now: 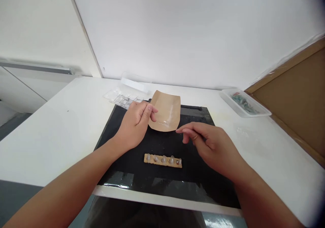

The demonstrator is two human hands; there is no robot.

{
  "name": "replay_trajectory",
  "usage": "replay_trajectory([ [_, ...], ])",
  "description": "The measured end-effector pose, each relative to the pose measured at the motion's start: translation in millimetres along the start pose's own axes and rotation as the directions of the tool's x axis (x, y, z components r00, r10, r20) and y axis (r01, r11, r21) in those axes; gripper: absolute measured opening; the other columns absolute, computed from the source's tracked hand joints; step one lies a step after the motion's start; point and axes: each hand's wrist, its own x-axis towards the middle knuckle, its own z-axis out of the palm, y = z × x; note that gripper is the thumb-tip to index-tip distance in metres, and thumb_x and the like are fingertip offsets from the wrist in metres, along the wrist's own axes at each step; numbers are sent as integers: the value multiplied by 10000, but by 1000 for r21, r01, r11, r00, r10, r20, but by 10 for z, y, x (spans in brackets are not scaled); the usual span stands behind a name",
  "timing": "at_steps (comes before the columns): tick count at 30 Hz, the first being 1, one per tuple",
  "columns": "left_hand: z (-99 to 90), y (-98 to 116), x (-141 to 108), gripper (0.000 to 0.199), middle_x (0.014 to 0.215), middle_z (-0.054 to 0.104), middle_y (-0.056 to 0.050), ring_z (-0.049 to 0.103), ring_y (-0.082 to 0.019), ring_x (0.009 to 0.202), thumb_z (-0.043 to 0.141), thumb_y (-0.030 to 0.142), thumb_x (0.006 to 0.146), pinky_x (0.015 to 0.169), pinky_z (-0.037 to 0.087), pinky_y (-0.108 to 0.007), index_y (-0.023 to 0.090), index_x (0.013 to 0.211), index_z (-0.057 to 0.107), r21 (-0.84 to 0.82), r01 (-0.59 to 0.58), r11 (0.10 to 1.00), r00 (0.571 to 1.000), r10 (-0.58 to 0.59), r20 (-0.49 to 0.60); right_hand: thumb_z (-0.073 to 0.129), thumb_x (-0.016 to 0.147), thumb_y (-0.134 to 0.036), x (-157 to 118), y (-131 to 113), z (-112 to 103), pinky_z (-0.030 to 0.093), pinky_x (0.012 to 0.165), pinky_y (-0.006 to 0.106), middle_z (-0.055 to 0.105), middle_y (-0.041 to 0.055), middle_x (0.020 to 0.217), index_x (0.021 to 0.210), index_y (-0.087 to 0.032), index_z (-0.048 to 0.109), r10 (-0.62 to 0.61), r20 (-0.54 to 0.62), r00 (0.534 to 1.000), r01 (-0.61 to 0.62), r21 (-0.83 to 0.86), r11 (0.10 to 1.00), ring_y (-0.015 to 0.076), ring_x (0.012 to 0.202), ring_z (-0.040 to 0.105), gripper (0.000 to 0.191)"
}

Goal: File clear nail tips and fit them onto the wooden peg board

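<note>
A brown paper sheet with a shiny clear patch on it curves up above a black mat. My left hand is closed at the sheet's left edge, thumb pressed to curled fingers. At the lower right corner, the index fingertip of my right hand meets or nearly meets the paper. Its thumb lies against the fingers in a pinch, and whatever they hold cannot be made out. Between my forearms, a tan strip lies on the mat, bearing several small clear nail-shaped pieces in a row.
Clear plastic packaging lies behind my left hand, at the mat's far left corner. Back right on the white table stands a translucent tray holding greenish small items. A brown framed board leans at the right. A white wall rises behind.
</note>
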Motion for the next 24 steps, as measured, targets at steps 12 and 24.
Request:
replay_trajectory([
  [12, 70, -173, 35, 270, 922, 719, -42, 643, -209, 952, 394, 336, 1093, 981, 464, -423, 182, 1290, 495, -37, -96, 995, 995, 95, -28, 730, 940, -499, -789, 39, 488, 564, 791, 368, 600, 64, 1089, 1405, -285, 601, 159, -28, 987, -159, -12, 987, 185, 822, 596, 528],
  [24, -291, -51, 86, 294, 714, 624, 7, 568, -143, 700, 763, 469, 886, 718, 450, -294, 207, 777, 687, -125, -379, 917, 759, 386, 524, 718, 951, -495, -727, 13, 577, 517, 717, 328, 598, 43, 1040, 1231, -293, 744, 135, -61, 989, -140, -77, 987, 169, 766, 589, 347],
])
